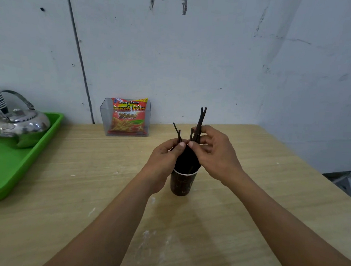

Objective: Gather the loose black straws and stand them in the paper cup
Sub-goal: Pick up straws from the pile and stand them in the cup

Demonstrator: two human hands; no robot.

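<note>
Both hands, left and right, pinch straws already standing in the cup, apparently tidying the bundle; next, release gently so none tips.

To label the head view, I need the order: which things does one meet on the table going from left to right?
Metal kettle, French Fries packet, left hand, paper cup, right hand; both hands hold black straws.

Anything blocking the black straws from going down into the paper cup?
Nothing visible does. The left hand and right hand pinch the thin black straws directly over the dark brown paper cup; their lower ends appear already inside its open mouth.
</note>
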